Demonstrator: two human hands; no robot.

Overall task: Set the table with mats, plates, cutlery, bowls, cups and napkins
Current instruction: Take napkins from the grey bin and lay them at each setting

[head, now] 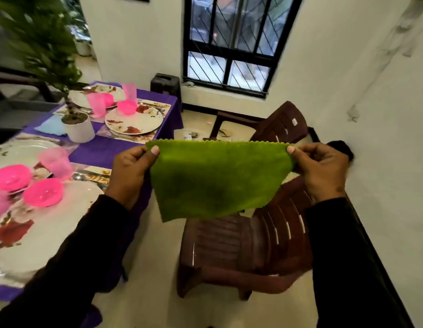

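I hold a green napkin (217,181) up in the air before me, stretched by its top edge between both hands; my left hand (130,171) pinches the upper left corner, thumb on the near face and the other fingers (134,157) curled behind the cloth; my right hand (321,171) pinches the upper right corner the same way, thumb tip on the front, the rest of the fingers folded behind it. The napkin hangs down from that edge to a loose lower corner, above the seat of a brown plastic chair (241,245) and beside the desk (103,150), touching neither; its top edge is scalloped. To my left the desk wears a purple cloth; on it lie floral mats (16,230), white plates (134,120), pink bowls (43,192), pink cups (56,163) and cutlery (87,177), all blurred; a light blue napkin (51,126) lies just beside a white pot with a green plant (79,129); a second brown chair (276,126) stands below a barred window (229,43).
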